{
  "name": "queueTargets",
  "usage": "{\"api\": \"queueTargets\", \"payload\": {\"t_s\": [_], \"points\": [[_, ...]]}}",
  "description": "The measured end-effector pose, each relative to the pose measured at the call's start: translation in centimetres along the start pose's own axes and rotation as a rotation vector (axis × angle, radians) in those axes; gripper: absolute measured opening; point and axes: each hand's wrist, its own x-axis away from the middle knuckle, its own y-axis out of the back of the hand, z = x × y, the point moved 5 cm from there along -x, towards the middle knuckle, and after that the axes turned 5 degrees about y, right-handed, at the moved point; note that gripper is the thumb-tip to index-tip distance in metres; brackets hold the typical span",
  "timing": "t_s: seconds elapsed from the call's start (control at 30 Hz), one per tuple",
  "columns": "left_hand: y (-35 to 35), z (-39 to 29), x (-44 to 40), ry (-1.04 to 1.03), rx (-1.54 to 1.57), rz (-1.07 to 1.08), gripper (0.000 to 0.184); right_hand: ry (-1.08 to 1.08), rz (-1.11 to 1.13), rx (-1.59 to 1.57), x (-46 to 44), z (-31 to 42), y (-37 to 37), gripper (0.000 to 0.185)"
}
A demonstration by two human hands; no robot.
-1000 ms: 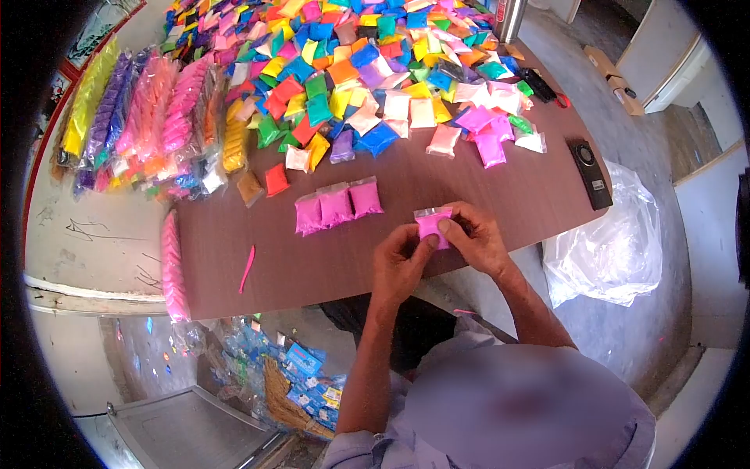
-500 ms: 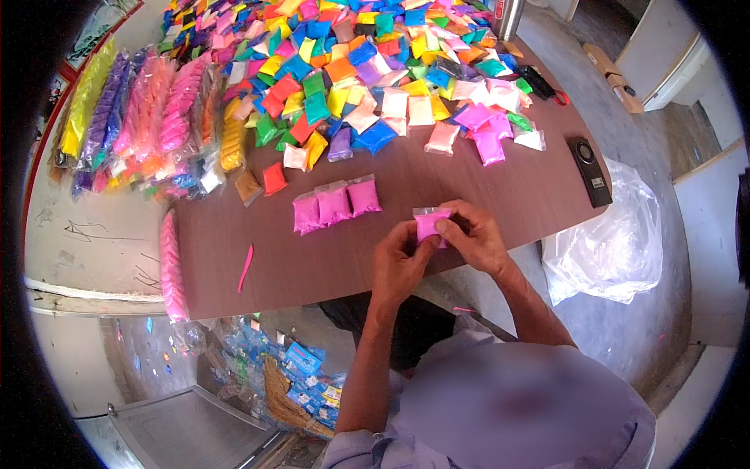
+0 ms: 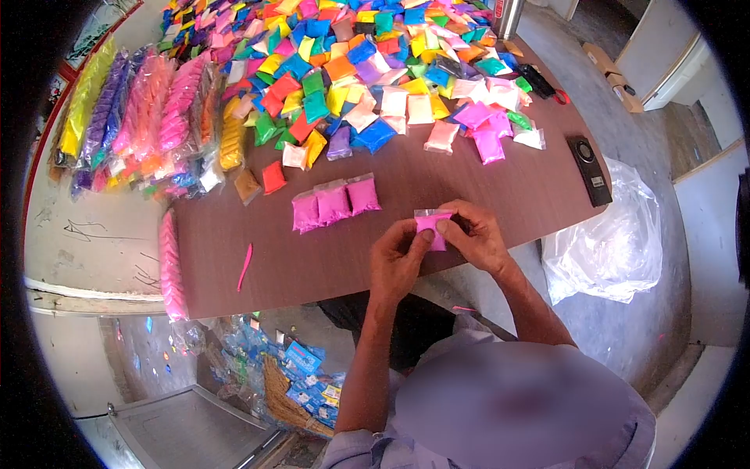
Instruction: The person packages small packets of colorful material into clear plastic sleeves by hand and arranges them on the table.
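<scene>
Both my hands grip one small clear packet with pink filling (image 3: pixel 431 227) above the table's front edge. My left hand (image 3: pixel 396 254) pinches its left side, thumb on the front. On the right side my right hand (image 3: pixel 475 238) holds it between thumb and fingers. The packet's transparent top strip shows above the thumbs. Left of my hands, three pink packets (image 3: pixel 333 202) lie in a row on the brown table (image 3: pixel 312 266). A thin pink strip (image 3: pixel 245 267) rests farther left.
Many colourful packets (image 3: pixel 344 70) are heaped across the back. Long bagged rolls (image 3: pixel 183 109) lie at the left, with a pink roll (image 3: pixel 171 266) by the table's left edge. A black device (image 3: pixel 590 172) sits at the right edge, near a clear plastic bag (image 3: pixel 605 242) on the floor.
My thumbs have shifted slightly on the pink packet, and more of its front and lower part shows. My hands stay in nearly the same place.
</scene>
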Motion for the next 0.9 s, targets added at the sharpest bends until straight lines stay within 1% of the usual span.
{"api": "queueTargets", "payload": {"t_s": [0.1,0.17,0.27,0.3,0.37,0.5,0.57,0.6,0.67,0.8,0.87,0.9], "points": [[-0.1,-0.7,0.1,0.012,-0.004,-0.028,0.024,0.033,-0.026,-0.030,0.0,-0.1,0.1,0.016],[0.0,-0.9,0.1,-0.004,0.087,-0.071,0.023,0.009,0.020,-0.036,0.0,-0.1,0.1,0.015],[0.3,-0.3,0.0,0.002,0.037,-0.027,0.022,0.006,0.060,0.022,0.1,0.0,0.1,0.011],[0.4,0.0,-0.1,0.003,0.037,-0.028,0.022,0.006,0.060,0.022,0.0,0.1,0.0,0.011],[0.4,0.2,-0.2,-0.034,0.081,-0.026,0.016,0.048,0.051,0.038,0.0,0.4,-0.1,0.011],[0.4,0.1,0.0,-0.049,0.037,-0.044,0.016,0.061,0.057,0.032,0.0,0.2,-0.1,0.011],[0.3,-0.4,0.1,-0.035,0.030,-0.048,0.022,-0.024,0.015,-0.092,0.2,-0.4,0.0,0.011],[0.2,-0.5,0.1,-0.035,0.029,-0.048,0.022,-0.024,0.015,-0.092,0.2,-0.6,0.0,0.011],[0.1,-0.5,0.1,-0.023,0.065,-0.074,0.022,0.094,0.002,-0.003,0.0,-0.1,0.1,0.010],[0.3,0.0,0.0,-0.002,0.001,-0.036,0.022,0.110,0.057,0.066,-0.2,0.3,0.0,0.009],[0.4,-0.2,0.0,-0.036,-0.060,-0.066,0.012,0.065,0.091,0.075,-0.2,0.5,-0.1,0.009],[0.4,-0.1,0.0,-0.040,-0.059,-0.066,0.012,0.069,0.091,0.077,-0.2,0.6,-0.1,0.009]]}}
